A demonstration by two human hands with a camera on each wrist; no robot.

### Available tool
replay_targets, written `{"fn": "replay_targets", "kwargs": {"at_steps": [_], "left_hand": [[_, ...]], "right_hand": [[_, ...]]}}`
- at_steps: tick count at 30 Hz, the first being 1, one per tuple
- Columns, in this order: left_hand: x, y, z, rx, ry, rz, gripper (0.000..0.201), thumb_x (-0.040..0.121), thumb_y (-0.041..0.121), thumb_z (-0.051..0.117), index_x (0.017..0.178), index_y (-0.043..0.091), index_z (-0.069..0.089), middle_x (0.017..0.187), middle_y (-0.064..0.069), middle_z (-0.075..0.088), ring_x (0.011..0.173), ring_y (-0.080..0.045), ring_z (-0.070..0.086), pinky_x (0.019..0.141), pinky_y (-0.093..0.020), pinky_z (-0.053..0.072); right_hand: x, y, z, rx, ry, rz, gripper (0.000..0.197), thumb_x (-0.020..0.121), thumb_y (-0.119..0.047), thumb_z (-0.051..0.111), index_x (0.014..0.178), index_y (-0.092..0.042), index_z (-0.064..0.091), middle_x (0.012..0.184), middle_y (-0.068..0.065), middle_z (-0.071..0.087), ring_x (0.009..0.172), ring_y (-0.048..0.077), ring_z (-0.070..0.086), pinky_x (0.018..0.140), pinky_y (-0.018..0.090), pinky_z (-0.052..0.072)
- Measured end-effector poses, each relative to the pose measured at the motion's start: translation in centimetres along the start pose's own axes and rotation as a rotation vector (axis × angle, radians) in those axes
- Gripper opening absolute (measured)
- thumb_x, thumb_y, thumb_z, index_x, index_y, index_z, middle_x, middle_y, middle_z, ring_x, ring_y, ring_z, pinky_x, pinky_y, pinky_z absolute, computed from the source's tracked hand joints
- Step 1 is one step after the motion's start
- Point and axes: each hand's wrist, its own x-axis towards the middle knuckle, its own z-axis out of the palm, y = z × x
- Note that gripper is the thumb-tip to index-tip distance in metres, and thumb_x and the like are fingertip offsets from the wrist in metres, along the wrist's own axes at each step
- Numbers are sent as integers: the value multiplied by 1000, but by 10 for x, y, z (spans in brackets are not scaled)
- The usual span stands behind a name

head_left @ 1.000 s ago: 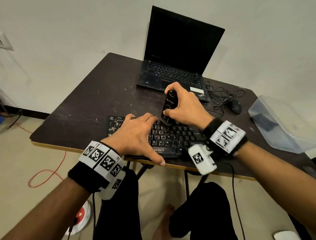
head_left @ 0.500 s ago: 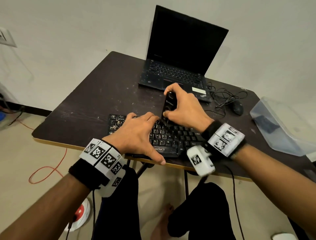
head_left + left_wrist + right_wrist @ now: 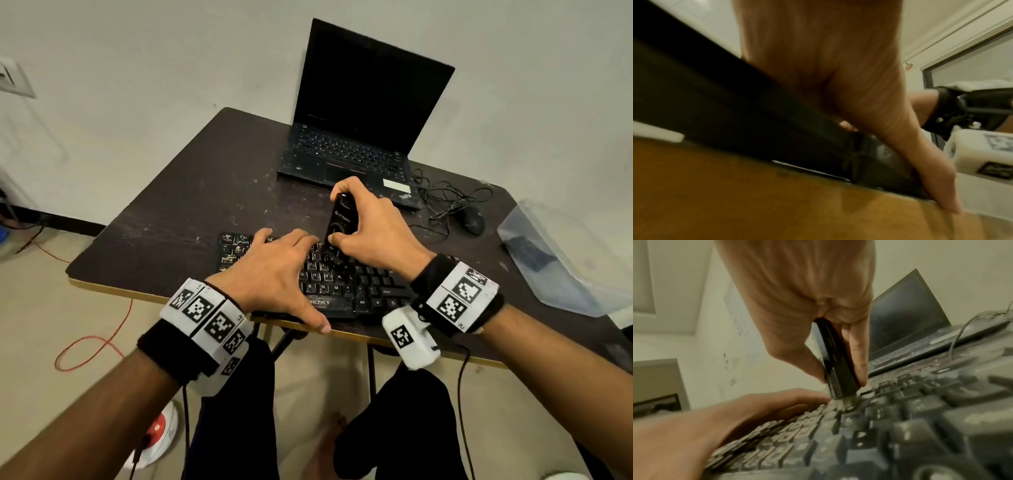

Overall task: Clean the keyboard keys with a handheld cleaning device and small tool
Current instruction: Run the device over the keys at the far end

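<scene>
A black keyboard (image 3: 346, 281) lies at the near edge of the dark table (image 3: 171, 219). My left hand (image 3: 281, 274) rests flat on its left half, fingers spread over the keys and thumb (image 3: 941, 186) straight along the front edge. My right hand (image 3: 373, 233) grips a black handheld cleaning device (image 3: 340, 219), thumb on one side and fingers on the other. The device (image 3: 835, 363) stands nearly upright with its lower tip on the upper-middle keys of the keyboard (image 3: 900, 426), just beside the left hand's (image 3: 756, 408) fingertips. No small tool is visible.
An open black laptop (image 3: 352, 147) stands behind the keyboard. To its right lie tangled cables (image 3: 445, 195) and a mouse (image 3: 474, 219). A clear plastic container (image 3: 555, 253) sits at the table's right edge. A red cable (image 3: 92, 339) loops on the floor to the left.
Both hands and the device keep their places on the keyboard; only the head view has shifted slightly.
</scene>
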Motion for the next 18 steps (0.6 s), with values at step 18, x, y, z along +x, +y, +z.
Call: {"fn": "replay_targets", "kwargs": {"at_steps": [18], "left_hand": [[-53, -70, -3, -257, 138, -120, 146, 32, 102, 72, 154, 31, 35, 144, 21, 41, 131, -7, 42, 120, -37, 35]], "right_hand": [[6, -15, 4, 56, -46, -44, 55, 85, -14, 82, 124, -33, 49, 88, -1, 71, 63, 16, 68, 58, 26, 57]]}}
